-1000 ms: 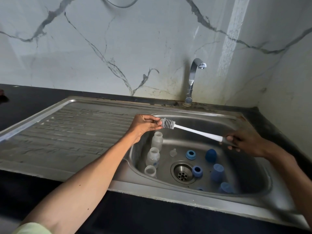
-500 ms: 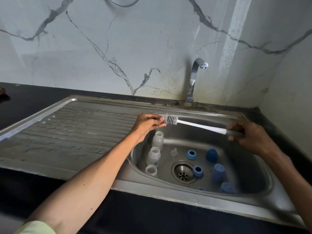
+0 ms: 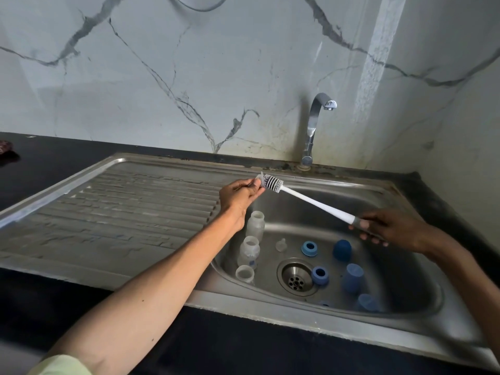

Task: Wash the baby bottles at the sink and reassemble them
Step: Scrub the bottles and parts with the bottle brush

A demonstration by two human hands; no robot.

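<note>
My left hand [image 3: 239,194] pinches a small clear teat [image 3: 260,180] against the bristle head of a white bottle brush [image 3: 311,202], above the left rim of the sink basin [image 3: 400,311]. My right hand [image 3: 392,230] grips the brush's grey handle over the basin's right side. Three clear bottles [image 3: 250,250] stand in a row along the basin's left wall. Another clear teat [image 3: 281,244] lies near the drain [image 3: 296,277]. Blue collar rings [image 3: 309,249] and blue caps [image 3: 351,277] are scattered on the basin floor.
A chrome tap [image 3: 315,125] rises behind the basin, with no water running. The ribbed steel drainboard [image 3: 121,212] stretches left of the basin. Black countertop [image 3: 54,158] surrounds the sink, with a dark reddish object [image 3: 5,147] at the far left edge. A marble wall stands behind.
Both hands and the brush have risen slightly; the brush head now sits higher, at the basin's back-left rim, and my right hand has dropped a little lower on the right.
</note>
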